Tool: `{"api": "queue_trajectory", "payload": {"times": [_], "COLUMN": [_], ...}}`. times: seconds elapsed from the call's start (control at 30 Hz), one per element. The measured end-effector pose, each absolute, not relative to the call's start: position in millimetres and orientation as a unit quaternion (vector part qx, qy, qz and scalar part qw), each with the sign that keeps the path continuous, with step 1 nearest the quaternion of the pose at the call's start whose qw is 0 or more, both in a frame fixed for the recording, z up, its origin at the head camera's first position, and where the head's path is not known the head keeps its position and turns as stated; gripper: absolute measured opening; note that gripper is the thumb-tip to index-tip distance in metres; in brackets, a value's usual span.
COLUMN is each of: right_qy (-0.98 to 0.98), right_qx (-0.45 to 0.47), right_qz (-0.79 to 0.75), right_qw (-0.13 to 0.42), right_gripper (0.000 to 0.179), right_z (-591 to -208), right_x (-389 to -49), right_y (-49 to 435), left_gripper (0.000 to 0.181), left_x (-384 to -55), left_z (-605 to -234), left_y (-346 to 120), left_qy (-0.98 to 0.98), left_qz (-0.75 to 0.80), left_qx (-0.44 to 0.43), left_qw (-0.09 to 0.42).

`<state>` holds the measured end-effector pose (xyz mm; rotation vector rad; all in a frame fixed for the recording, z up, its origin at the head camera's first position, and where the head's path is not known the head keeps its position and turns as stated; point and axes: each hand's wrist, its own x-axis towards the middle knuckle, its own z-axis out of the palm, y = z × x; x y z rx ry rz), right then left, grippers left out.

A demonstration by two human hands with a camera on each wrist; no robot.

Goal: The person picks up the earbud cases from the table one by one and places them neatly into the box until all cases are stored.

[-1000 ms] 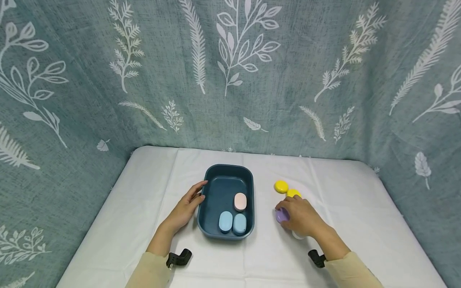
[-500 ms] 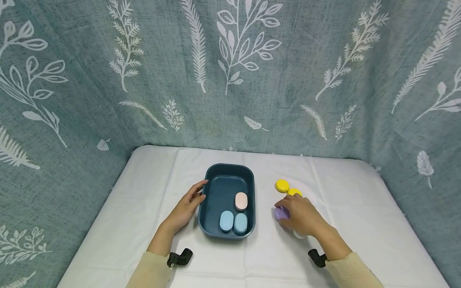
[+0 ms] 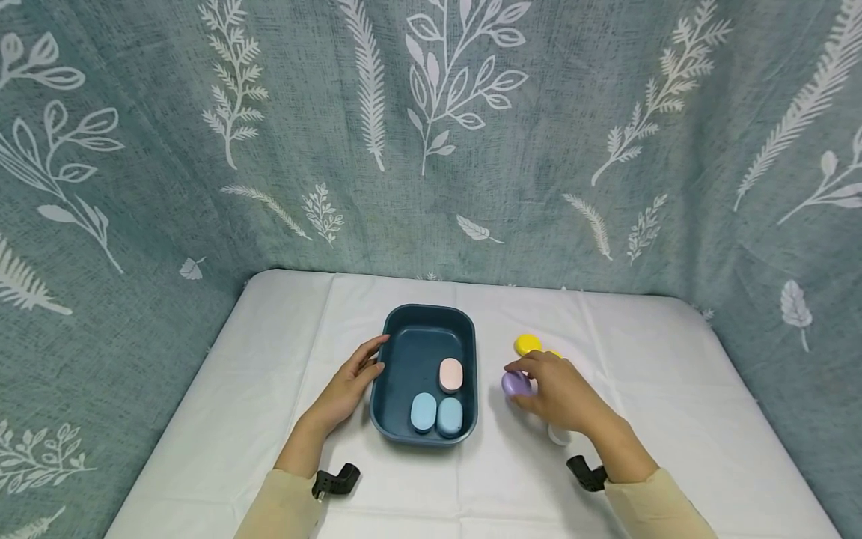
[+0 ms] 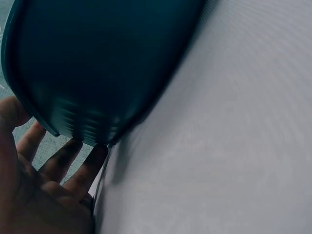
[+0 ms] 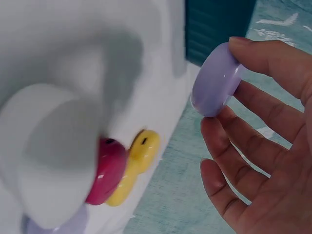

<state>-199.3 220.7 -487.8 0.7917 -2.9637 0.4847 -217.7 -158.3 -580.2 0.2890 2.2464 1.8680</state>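
the purple piece (image 3: 515, 384) sits between the thumb and fingertips of your right hand (image 3: 556, 395): a pinch grasp, with one lower finger standing clear of it in the right wrist view. it looks raised off the cloth (image 3: 491, 329). the line that matters runs to nine o'clock: the tray (image 3: 374, 404) lies that way from your grip, its right wall near the piece but apart from it. from the head the piece looks round, with no clear long axis; in the right wrist view it shows as a tilted oval, one o'clock to seven.

your right hand is the nearer, already on the piece; its forearm comes in from five o'clock and the hand points to ten.

inside the tray, whose long axis runs twelve to six, the pink piece (image 3: 451, 375) lies at three o'clock, one blue piece (image 3: 423, 412) at six and another blue piece (image 3: 450, 418) at five. at nine o'clock, your left hand (image 3: 349, 383) touches the tray's side with relaxed fingers, forearm from seven.

outward from your grip, a yellow piece (image 3: 528, 344) is near one o'clock, a second yellow piece (image 3: 554, 352) at two, mostly hidden, and a white piece (image 3: 559, 436) toward five. your right wrist view adds a red piece (image 5: 109, 170).
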Motion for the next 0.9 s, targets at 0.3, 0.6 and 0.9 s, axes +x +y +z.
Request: {"api": "queue_trajectory", "payload": {"times": [0.3,0.6,0.9], "right_qy": [-0.944,-0.938,-0.931], "right_qx": [0.274,0.280,0.288], "right_qz": [0.179,0.203,0.224], "right_qw": [0.032,0.030,0.001], "right_gripper": [0.037,0.035,0.040], "right_z": [-475,-461,-455], "right_x": [-201,-199,-197], "right_y": [206,183,156], "left_gripper": [0.046,0.048,0.050], "left_x": [-217,-217,-218], "left_z": [-580,-578,-580], "left_y": [-158,-158,-159], "left_qy": [0.758,0.762,0.761], "left_qz": [0.636,0.632,0.632], "left_qx": [0.097,0.094,0.099], "left_qw": [0.103,0.103,0.104]}}
